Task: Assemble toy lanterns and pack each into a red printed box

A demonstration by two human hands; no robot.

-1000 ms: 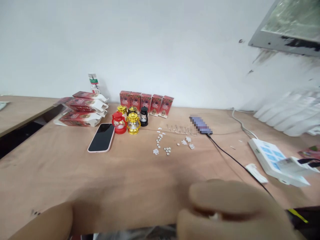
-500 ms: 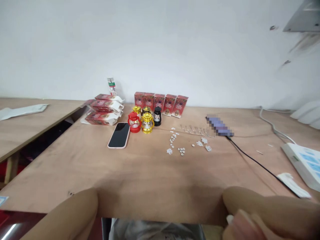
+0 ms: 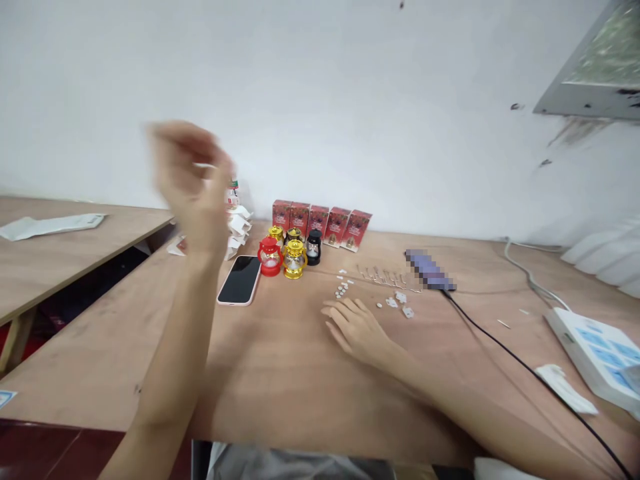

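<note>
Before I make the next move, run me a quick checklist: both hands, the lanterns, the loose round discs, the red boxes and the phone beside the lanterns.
1. Left hand empty: cannot tell, it is raised and blurred.
2. Right hand well away from the round discs: not ok, its fingertips are right by them.
3. Miniature lanterns all upright: ok, five are standing.
4. Red boxes standing in their row: ok, five behind the lanterns.
5. Pink-edged phone lying flat: ok, screen up.
6. Opened cartons in full view: not ok, the left arm partly hides them.
</note>
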